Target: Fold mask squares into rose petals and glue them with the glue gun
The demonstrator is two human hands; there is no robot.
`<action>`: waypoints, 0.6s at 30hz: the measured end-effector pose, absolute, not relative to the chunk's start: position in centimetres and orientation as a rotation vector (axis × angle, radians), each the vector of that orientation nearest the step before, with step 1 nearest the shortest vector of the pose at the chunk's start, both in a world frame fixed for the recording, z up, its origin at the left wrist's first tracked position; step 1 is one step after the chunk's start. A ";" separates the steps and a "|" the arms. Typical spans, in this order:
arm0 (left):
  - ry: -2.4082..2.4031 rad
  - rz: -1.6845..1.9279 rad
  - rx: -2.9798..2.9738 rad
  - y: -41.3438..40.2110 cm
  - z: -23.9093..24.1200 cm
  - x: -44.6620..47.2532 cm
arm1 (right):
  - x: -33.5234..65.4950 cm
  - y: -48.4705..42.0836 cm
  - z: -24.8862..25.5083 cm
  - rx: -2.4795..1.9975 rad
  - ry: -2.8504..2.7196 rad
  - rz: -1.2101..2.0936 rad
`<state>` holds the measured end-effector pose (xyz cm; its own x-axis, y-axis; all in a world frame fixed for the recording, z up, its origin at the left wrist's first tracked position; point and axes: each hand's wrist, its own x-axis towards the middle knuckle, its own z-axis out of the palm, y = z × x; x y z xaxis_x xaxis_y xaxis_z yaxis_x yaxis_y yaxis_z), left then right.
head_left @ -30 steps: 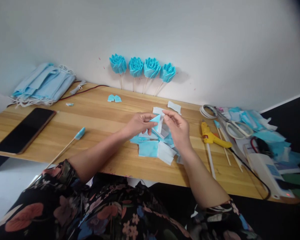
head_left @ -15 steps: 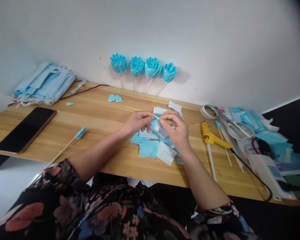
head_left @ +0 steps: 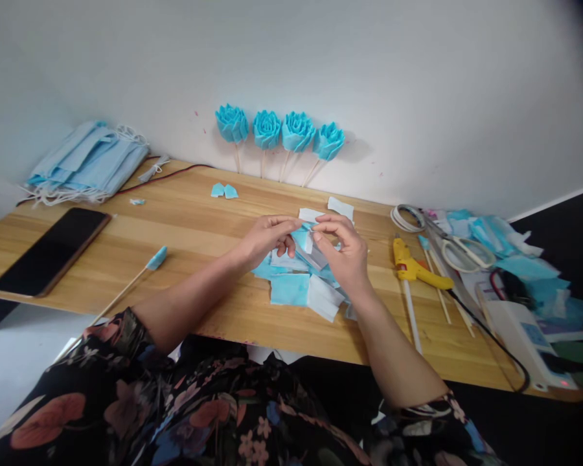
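Over a loose pile of blue and white mask-fabric pieces [head_left: 289,288], my two hands are close together. A small blue fabric piece [head_left: 307,226] lies between their fingertips. My left hand [head_left: 271,238] pinches its left side between thumb and forefinger, the other fingers curled below. My right hand [head_left: 344,252] pinches the right side with bent fingers, which partly cover the piece. Two small cut blue petals [head_left: 224,190] lie behind my left hand. A stick with a blue fabric bud [head_left: 156,257] rests left of my left forearm, its lower end past the table edge.
Several blue fabric flowers on sticks [head_left: 298,132] lean against the wall. On the left are a stack of masks [head_left: 85,162] and a phone [head_left: 52,251]. To the right lie a yellow glue gun [head_left: 411,268], scissors [head_left: 466,252], tape [head_left: 407,218], a power strip [head_left: 517,343] and fabric scraps [head_left: 529,272].
My fingers have shifted slightly on the small blue piece, and the left fingertips have straightened a little. The things on the table stay where they were.
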<state>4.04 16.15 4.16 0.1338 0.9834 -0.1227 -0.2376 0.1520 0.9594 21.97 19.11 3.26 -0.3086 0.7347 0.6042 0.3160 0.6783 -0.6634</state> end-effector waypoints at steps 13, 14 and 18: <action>1.043 1.163 1.008 16.5 3.3 3.9 | 22.2 19.1 3.2 -0.892 -1.716 0.919; 1.045 1.158 1.022 16.5 3.4 3.9 | 22.1 19.1 3.2 -0.902 -1.711 0.937; 1.014 1.159 1.081 16.3 3.8 4.0 | 22.0 19.4 3.0 -0.917 -1.726 0.981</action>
